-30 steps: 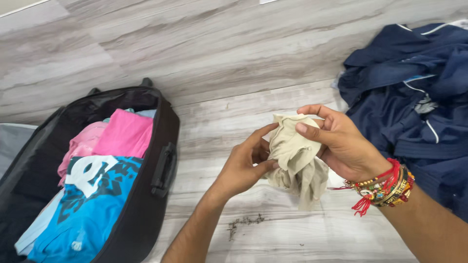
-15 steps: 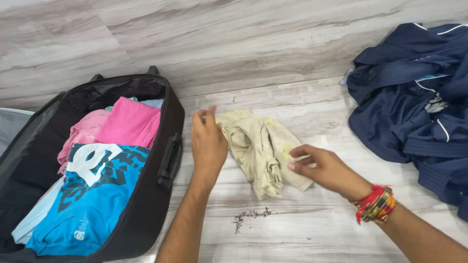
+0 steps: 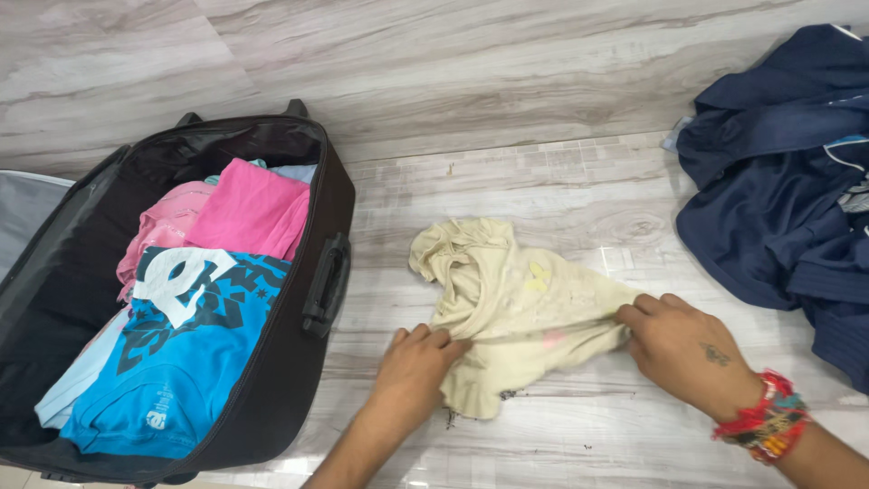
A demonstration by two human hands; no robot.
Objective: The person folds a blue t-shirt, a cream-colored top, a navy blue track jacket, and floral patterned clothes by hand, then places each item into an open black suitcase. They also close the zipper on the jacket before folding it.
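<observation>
A pale wood-grain floor (image 3: pixel 507 81) is seen from above, and everything lies on it; at the left a black suitcase (image 3: pixel 299 353) is laid open, its carry handle turned toward the middle of the floor; folded clothes are packed inside it, a blue printed t-shirt (image 3: pixel 181 362) nearest the camera and pink garments (image 3: pixel 244 213) behind; at the far right a heap of navy clothing (image 3: pixel 778 199) is piled, well apart from the suitcase.

Between the two, a small cream garment (image 3: pixel 516 308) is spread flat on the floor; its long axis runs from a bunched end at the upper left down toward the lower right; both hands are set on its near edge, so the cloth lies ahead of them, away from the person. The left hand (image 3: pixel 412 362) is placed on the lower-left edge, the fingers curled down over the hem, though a true pinch cannot be told because of blur; the right hand (image 3: pixel 679 349) is placed at the right-hand end, the fingers bent and closed on the fabric edge; a bundle of red and beaded bracelets (image 3: pixel 765 421) is worn at that wrist. Neither hand is clearly nearer; the left is closer to the suitcase, the right to the navy heap. Dark crumbs (image 3: pixel 450 418) are scattered by the lower hem; nothing else is seen between garment and suitcase.
</observation>
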